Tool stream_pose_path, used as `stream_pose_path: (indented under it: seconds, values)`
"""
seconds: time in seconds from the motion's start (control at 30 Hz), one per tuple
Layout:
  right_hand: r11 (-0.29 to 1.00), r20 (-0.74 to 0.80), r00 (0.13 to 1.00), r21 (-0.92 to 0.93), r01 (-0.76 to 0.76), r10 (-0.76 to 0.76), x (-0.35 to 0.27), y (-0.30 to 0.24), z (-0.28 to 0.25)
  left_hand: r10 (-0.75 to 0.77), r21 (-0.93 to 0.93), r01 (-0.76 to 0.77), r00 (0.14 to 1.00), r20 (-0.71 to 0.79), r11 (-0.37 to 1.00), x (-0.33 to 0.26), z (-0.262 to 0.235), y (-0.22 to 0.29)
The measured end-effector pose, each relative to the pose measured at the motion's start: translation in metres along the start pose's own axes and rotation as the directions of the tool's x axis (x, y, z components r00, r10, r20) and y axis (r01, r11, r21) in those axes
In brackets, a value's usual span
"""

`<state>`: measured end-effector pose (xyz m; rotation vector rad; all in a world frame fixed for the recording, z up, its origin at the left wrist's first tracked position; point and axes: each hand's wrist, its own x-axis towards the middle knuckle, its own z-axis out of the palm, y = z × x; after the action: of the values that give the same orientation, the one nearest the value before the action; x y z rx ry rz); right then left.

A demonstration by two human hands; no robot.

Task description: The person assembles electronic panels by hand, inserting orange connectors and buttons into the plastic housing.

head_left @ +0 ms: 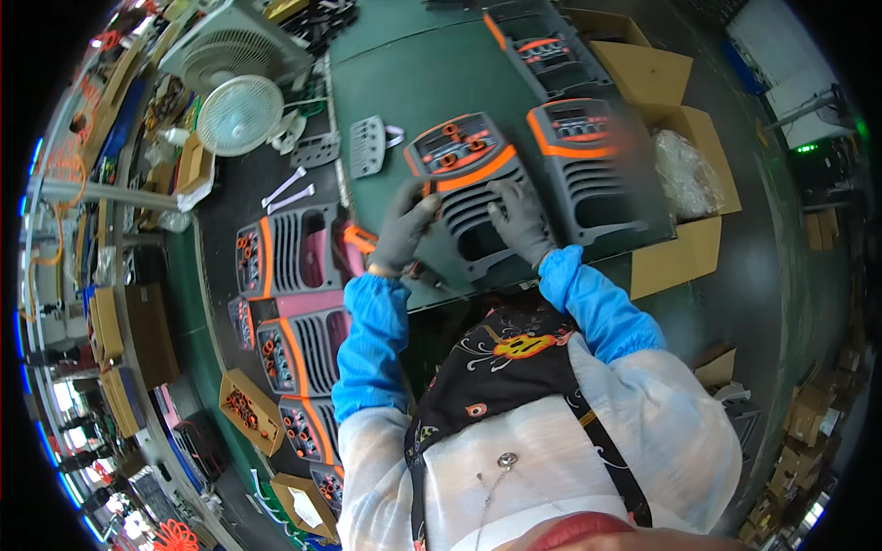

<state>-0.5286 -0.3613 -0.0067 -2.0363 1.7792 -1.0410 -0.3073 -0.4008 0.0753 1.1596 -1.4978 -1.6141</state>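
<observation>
A grey plastic housing [474,200] with a slatted lower part, an orange band and a dark control panel with orange-ringed knobs [447,160] lies on the green table in front of me. My left hand [404,226], in a grey glove, is at its left edge with fingers bent together; a small dark and orange bit shows at the fingertips, too small to name. Across the slats from it, my right hand [524,220], gloved too, touches the right side with thumb and forefinger apart. By my left wrist is an orange-handled item [360,240], partly hidden.
A similar housing [588,174] lies to the right, another [546,52] farther back. More housings [292,253] stand on the left beside a box of small orange parts [250,410]. A grey plate [367,147], a fan [241,115] and an open carton with plastic wrap [684,174] surround the table.
</observation>
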Motion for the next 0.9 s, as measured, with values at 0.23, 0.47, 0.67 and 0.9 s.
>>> stream_pose_path:
  seconds: [0.23,0.47,0.67,0.9]
  values:
    - [0.972,-0.150,0.988,0.234,0.010,0.026,0.012,0.070,-0.127,-0.095,-0.185,0.188,0.902,0.420,0.965,0.124,0.144,0.000]
    - [0.954,0.224,0.958,0.278,0.114,-0.179,0.030,0.102,-0.178,-0.065,-0.275,0.339,0.726,0.684,0.900,0.129,0.197,-0.003]
    - [0.867,-0.033,0.986,0.482,-0.126,0.162,0.021,0.094,-0.178,0.004,-0.679,0.516,0.795,0.607,0.522,0.106,0.211,-0.026]
    - [0.844,0.198,0.932,0.398,-0.359,0.303,-0.009,0.122,-0.179,-0.034,-0.842,0.492,0.867,0.497,0.222,0.081,0.217,-0.064]
